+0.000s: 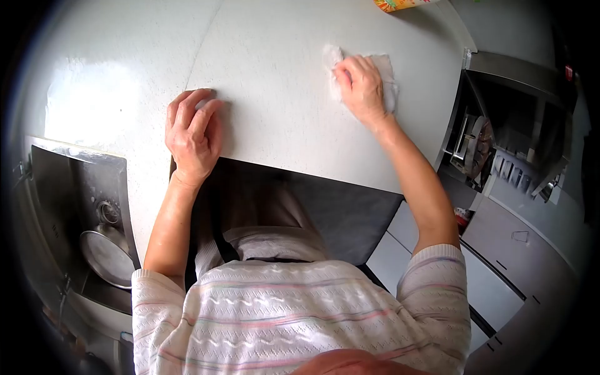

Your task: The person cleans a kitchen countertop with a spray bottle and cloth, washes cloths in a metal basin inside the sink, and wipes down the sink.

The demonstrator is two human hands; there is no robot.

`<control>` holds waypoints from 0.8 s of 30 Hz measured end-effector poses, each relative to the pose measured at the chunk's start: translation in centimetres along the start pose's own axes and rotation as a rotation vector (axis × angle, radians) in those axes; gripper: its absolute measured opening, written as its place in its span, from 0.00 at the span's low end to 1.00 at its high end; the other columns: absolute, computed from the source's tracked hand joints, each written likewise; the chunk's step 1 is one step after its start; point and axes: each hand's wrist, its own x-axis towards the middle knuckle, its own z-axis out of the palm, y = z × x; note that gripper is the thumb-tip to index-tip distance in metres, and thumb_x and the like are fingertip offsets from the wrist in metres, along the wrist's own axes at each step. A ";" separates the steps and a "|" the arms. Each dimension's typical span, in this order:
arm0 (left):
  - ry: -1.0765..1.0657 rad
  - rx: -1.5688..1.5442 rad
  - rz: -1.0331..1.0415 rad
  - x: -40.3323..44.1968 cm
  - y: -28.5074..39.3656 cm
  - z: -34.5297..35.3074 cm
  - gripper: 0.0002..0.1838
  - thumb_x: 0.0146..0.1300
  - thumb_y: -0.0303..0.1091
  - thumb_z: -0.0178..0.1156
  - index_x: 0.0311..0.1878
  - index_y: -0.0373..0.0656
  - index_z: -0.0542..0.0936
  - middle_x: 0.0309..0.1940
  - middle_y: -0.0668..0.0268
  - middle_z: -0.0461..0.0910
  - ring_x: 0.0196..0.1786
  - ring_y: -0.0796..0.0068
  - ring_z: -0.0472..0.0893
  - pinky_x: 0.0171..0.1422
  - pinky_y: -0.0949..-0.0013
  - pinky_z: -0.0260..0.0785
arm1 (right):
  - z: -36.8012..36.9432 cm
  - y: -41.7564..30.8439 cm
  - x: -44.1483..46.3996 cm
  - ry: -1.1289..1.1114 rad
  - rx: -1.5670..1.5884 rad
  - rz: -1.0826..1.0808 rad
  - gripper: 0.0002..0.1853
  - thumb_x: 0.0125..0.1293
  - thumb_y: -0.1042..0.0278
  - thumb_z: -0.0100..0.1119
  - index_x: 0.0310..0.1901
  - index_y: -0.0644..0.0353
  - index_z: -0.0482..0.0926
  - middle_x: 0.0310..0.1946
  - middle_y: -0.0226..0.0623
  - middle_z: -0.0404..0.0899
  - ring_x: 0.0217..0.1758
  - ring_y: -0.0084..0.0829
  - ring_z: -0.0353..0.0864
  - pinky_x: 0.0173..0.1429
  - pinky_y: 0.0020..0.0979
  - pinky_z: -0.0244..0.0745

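A thin white cloth (389, 90) lies flat and rumpled on the white countertop (275, 119). My right hand (361, 86) is closed on it, fingers curled, with part of the cloth bunched beside the thumb and the rest spread under and to the right of the hand. Farther left, my left hand (194, 132) rests near the counter's front edge, its fingers bent and pointing away from me. Something small and pale shows between its fingertips and thumb, too unclear to name.
A metal sink (62, 187) with a round pan (106, 257) is at the left. An orange printed package (400, 4) stands at the far edge. A dark stove unit (512, 112) and white drawers (494, 281) are on the right.
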 end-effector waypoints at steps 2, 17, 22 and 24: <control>0.012 -0.004 -0.001 0.1 0.0 0.2 0.13 0.43 0.18 0.58 0.34 0.43 0.80 0.41 0.63 0.78 0.48 0.60 0.75 0.47 0.63 0.71 | 0.0 0.6 0.3 0.008 -0.047 -0.052 0.05 0.58 0.71 0.55 0.26 0.57 0.72 0.25 0.34 0.74 0.31 0.32 0.72 0.39 0.33 0.68; 0.025 -0.015 0.007 0.1 -0.3 0.0 0.14 0.43 0.17 0.58 0.35 0.42 0.79 0.41 0.63 0.78 0.47 0.60 0.76 0.47 0.64 0.70 | 0.9 6.1 6.5 0.255 -0.105 0.194 0.03 0.58 0.71 0.54 0.29 0.58 0.72 0.27 0.38 0.76 0.32 0.42 0.73 0.40 0.40 0.68; 0.039 -0.021 -0.003 0.0 -0.3 0.2 0.14 0.40 0.19 0.58 0.34 0.44 0.79 0.40 0.63 0.78 0.47 0.60 0.76 0.46 0.64 0.70 | 2.8 -2.9 0.1 0.189 -0.090 0.015 0.04 0.59 0.69 0.55 0.30 0.56 0.72 0.25 0.36 0.73 0.32 0.37 0.73 0.41 0.37 0.66; 0.044 -0.032 -0.002 -0.1 -0.3 0.2 0.14 0.40 0.19 0.58 0.34 0.44 0.79 0.40 0.63 0.78 0.47 0.60 0.76 0.46 0.64 0.70 | 3.0 -4.7 -0.8 0.152 -0.063 -0.075 0.04 0.59 0.68 0.55 0.29 0.55 0.72 0.25 0.35 0.72 0.32 0.34 0.73 0.42 0.36 0.66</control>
